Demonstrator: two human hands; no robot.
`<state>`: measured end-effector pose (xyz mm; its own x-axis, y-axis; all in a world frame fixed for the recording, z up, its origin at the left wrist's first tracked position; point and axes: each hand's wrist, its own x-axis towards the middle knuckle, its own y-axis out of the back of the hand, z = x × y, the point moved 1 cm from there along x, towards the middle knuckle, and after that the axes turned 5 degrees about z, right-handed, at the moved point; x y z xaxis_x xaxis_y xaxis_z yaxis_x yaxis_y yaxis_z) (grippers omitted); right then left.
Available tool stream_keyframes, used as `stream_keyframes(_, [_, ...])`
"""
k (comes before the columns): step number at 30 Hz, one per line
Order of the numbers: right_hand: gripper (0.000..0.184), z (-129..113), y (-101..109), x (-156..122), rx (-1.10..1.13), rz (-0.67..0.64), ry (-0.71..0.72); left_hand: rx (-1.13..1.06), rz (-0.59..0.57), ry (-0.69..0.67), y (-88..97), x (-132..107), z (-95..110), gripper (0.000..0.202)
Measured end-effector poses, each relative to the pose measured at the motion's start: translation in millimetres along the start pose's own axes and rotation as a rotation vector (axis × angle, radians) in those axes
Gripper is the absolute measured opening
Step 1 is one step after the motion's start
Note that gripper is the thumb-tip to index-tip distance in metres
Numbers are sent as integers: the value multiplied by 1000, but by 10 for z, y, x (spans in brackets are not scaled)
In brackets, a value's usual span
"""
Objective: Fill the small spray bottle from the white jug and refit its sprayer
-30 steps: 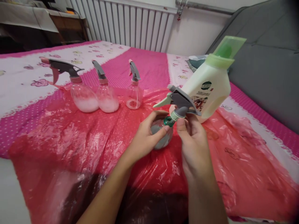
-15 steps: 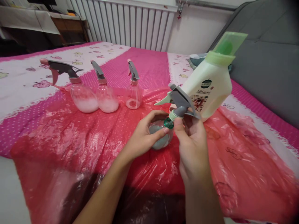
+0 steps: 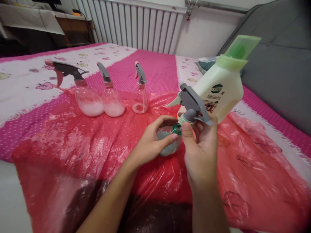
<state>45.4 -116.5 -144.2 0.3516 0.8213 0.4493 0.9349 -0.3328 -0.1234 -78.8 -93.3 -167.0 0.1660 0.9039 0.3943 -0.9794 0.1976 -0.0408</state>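
My left hand (image 3: 155, 137) is wrapped round a small clear spray bottle (image 3: 167, 145) with a green threaded neck and pale liquid inside. Its spray head (image 3: 193, 105), grey with a light green trigger and collar, is gripped by my right hand (image 3: 200, 139). The collar sits tilted just above and to the right of the bottle's open neck, apart from the threads. Whether the dip tube is inside the bottle is hard to make out. Behind my right hand stands a big white detergent bottle (image 3: 222, 85) with a green cap, leaning to the right.
Three clear spray bottles with pink collars stand to the left: two with foamy liquid (image 3: 91, 105) (image 3: 114, 105) and one with little in it (image 3: 140, 102). Red plastic sheeting (image 3: 97, 145) covers the pink and white bedspread. A grey headboard (image 3: 274, 58) rises at right.
My right hand has lifted the spray head slightly up and right, with its collar a little further from the bottle neck. The view has shifted a little.
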Motion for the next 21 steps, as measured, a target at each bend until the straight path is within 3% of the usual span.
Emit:
stream_keyframes(12, [31,34,-5,-7,33,56,49,-3,9,-36,-7,-11,-32,28])
stream_keyframes(21, [29,-9,-16,-11,3,-8,39,-13,9,-20,-17,-7,-31,27])
